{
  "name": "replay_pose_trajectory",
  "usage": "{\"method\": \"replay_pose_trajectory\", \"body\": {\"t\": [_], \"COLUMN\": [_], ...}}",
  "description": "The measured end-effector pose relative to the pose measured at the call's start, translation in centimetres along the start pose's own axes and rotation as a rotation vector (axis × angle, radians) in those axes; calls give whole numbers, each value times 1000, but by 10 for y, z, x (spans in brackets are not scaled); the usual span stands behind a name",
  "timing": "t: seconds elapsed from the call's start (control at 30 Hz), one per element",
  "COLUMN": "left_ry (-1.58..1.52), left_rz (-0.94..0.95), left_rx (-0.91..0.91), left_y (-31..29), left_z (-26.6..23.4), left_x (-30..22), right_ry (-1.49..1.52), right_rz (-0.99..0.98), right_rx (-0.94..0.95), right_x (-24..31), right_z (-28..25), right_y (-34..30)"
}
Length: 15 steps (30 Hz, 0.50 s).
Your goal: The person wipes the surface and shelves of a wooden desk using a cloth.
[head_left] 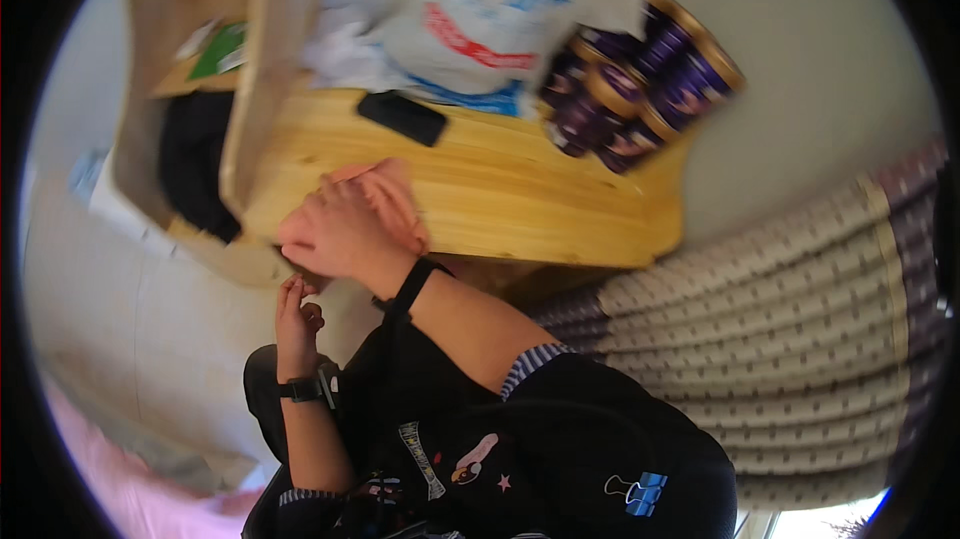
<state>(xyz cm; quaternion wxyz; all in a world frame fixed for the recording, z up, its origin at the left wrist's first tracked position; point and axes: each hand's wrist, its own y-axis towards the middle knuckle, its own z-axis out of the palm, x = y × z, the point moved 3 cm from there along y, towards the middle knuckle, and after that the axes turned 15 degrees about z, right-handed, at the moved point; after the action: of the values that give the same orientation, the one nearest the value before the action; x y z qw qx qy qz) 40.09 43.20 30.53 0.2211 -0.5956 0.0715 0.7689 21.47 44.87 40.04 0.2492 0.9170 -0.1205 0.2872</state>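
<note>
A crumpled salmon-pink cloth (393, 197) lies on the light wooden desktop (520, 194), close to its front left corner. Over it rests my right hand (345, 229), its fingers bent down onto the fabric, gripping it against the wood. Part of the cloth is hidden beneath the palm. My left hand (295, 319) is raised just off the desk's front edge, below the right one. Its fingers are loosely curled and apart, and nothing shows in them. Each wrist wears a black band.
Behind the cloth lies a black phone-like slab (402, 117). A white plastic bag (480, 29) and stacked purple cans (640, 84) stand at the back. Wooden shelves (250, 69) holding a dark garment (195, 164) rise on the left. A dotted curtain (760, 319) hangs right.
</note>
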Motion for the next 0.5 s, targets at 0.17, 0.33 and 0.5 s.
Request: {"method": "replay_pose_trajectory", "body": {"t": [0.17,0.33,0.5], "left_ry": [51,-81,-158], "left_rz": [153,276,362], "left_rx": [-424,-699,-920], "left_y": [-72,-151,-213], "left_z": [-102,-163,-190], "left_x": [-66,-77,-63], "right_ry": [-164,-269,-268], "right_rz": [4,-114,-36], "right_rx": [20,205,45], "right_x": [68,101,85], "right_z": [51,66,86], "right_y": [38,63,61]}}
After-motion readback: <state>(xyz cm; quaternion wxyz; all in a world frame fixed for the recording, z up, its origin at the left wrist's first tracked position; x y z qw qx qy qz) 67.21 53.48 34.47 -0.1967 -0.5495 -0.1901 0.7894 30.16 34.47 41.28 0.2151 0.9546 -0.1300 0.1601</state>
